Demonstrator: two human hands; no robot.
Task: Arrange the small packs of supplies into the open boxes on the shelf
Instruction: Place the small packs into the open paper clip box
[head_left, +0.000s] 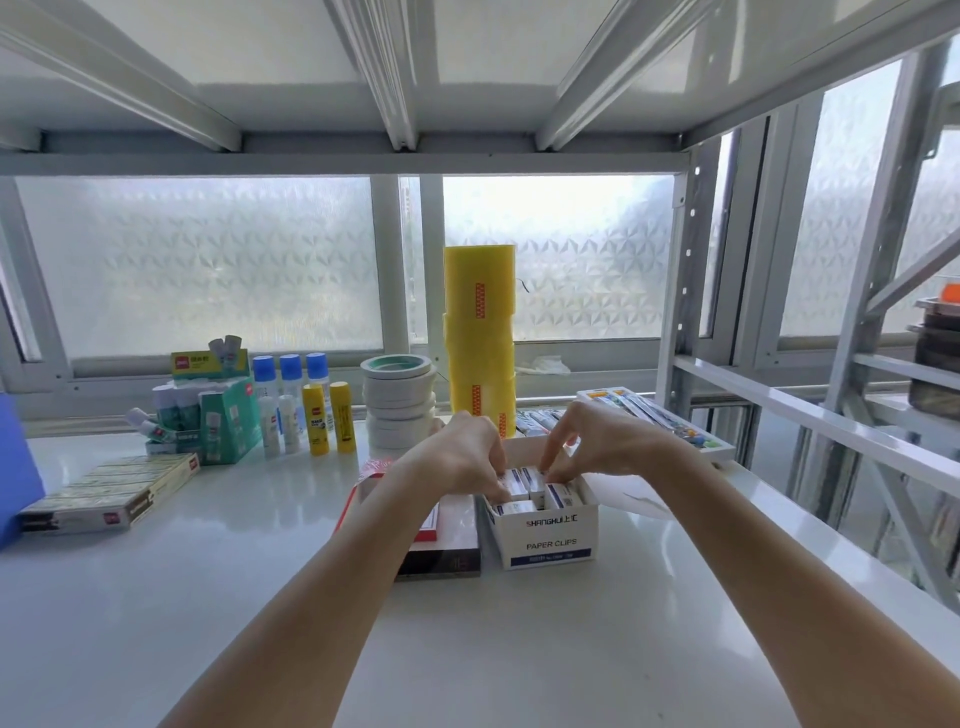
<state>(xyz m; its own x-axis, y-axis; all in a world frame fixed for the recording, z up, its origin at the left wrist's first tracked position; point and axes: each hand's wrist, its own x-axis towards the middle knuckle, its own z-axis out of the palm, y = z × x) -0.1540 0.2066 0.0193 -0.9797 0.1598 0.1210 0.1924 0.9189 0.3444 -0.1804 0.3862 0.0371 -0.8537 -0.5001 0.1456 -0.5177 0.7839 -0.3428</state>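
Observation:
An open white box marked PAPER CLIPS (550, 538) stands on the white shelf (208, 597), mid-right. Several small white-and-blue packs (563, 496) stand packed inside it. My left hand (457, 457) reaches in from the left, fingertips pinched on a pack at the box's back left. My right hand (608, 441) comes from the right, fingers curled down onto the tops of the packs in the middle. Which pack each finger touches is partly hidden.
A red-and-black open box (441, 545) lies just left of the clips box. Behind stand yellow tape rolls (480, 332), white tape rolls (397, 400), glue sticks (327, 415) and green cartons (223, 421). A flat beige box (111, 491) lies left; a pen tray (670, 421) right.

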